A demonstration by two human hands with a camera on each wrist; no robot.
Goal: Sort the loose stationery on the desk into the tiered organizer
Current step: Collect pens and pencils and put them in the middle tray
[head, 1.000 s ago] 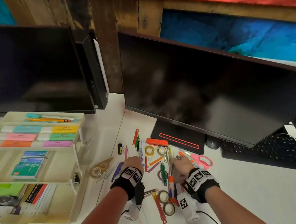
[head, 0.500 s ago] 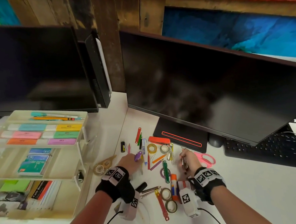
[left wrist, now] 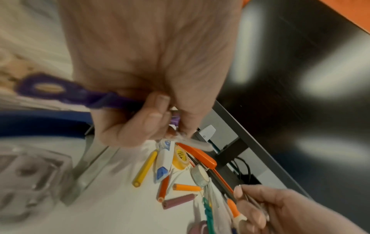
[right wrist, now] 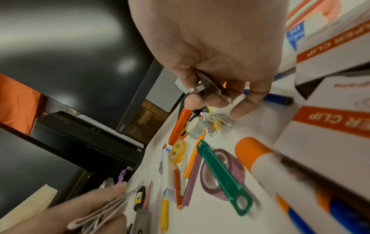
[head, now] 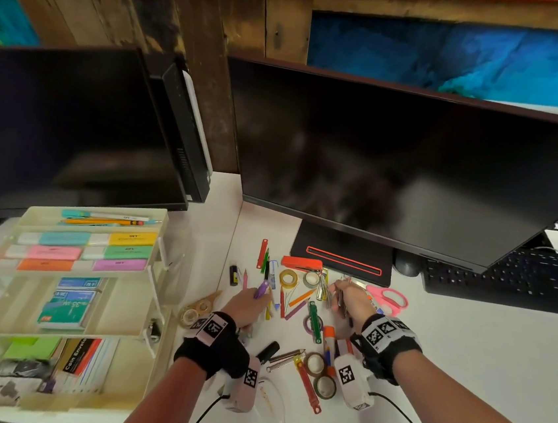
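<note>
My left hand (head: pixel 254 303) (left wrist: pixel 160 117) grips a purple plastic fastener strip (head: pixel 262 288) (left wrist: pixel 66 93) just above the left side of the loose stationery pile (head: pixel 295 302). In the right wrist view pale wire loops (right wrist: pixel 100 212) also lie against its fingers. My right hand (head: pixel 341 295) (right wrist: pixel 210 98) pinches a bundle of thin metal pieces (head: pixel 343 300) (right wrist: pixel 208 87) over the pile's right side. The cream tiered organizer (head: pixel 162 230) stands to the left, its trays holding highlighters, boxes and envelopes.
The pile holds crayons, tape rolls (head: pixel 288 277), an orange stapler (head: pixel 301 263), a green strip (head: pixel 314 322), a glue stick (head: pixel 329 337) and pink scissors (head: pixel 387 298). Two dark monitors stand behind; a keyboard (head: pixel 504 283) lies at the right. Paper clip boxes (right wrist: pixel 330 47) sit beside my right wrist.
My left hand picked the purple strip out of the pile and drew back to the left. My right hand moved farther back, holding the metal pieces.
</note>
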